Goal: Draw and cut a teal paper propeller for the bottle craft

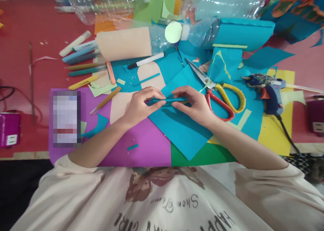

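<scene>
A narrow blue paper strip stretches level between my two hands, above a blue sheet. My left hand pinches its left part between thumb and fingers. On the other side, my right hand grips it the same way. Close to my right hand lie scissors with one red and one yellow handle, blades partly apart. Beyond my left hand, a second blue strip rests on a rounded peach paper piece. A black-and-white marker lies just past that.
A glue gun with its cord sits at the right on yellow paper. Plastic bottles wrapped in peach paper and blue paper lie at the back. Several markers are at the left, with a phone nearer on purple sheet.
</scene>
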Demonstrator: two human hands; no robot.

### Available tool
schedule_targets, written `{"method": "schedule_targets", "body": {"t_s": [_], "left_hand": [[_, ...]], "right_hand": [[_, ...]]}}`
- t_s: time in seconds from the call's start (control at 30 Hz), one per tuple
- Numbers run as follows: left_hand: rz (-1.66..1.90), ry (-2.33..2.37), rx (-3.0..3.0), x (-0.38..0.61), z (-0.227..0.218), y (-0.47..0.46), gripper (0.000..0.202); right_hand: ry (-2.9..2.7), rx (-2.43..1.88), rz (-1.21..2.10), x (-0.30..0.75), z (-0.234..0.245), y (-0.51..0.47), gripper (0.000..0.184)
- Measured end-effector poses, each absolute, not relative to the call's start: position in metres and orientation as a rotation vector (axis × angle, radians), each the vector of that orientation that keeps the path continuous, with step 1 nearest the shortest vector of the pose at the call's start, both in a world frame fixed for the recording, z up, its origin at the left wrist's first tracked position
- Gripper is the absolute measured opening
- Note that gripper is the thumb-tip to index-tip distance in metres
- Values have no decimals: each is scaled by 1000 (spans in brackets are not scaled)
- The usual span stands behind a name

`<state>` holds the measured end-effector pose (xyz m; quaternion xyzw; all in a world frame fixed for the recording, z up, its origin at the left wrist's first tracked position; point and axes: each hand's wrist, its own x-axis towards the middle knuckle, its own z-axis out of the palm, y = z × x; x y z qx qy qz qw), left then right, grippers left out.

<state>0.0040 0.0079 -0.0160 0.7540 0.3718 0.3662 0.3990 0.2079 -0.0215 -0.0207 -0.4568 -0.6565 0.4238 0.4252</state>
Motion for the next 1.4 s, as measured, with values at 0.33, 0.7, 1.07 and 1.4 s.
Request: {"method": "schedule_targets", "body": {"t_s": [0.33, 0.7, 1.07, 1.4], "left_hand": [[811, 895, 1809, 1, -14, 3, 57], [856, 835, 1885, 0, -20, 4, 65], [831, 879, 1683, 1, -10, 3, 55], [747, 989, 1673, 1, -5, 7, 34]], "right_hand": [[-1699, -1150, 995, 207, -19, -23, 16], [-1689, -1229, 994, 207, -17, -23, 34], [-1611, -1204, 951, 207, -17, -23, 22], [-1567, -1231, 942, 208, -18, -22, 21]]}}
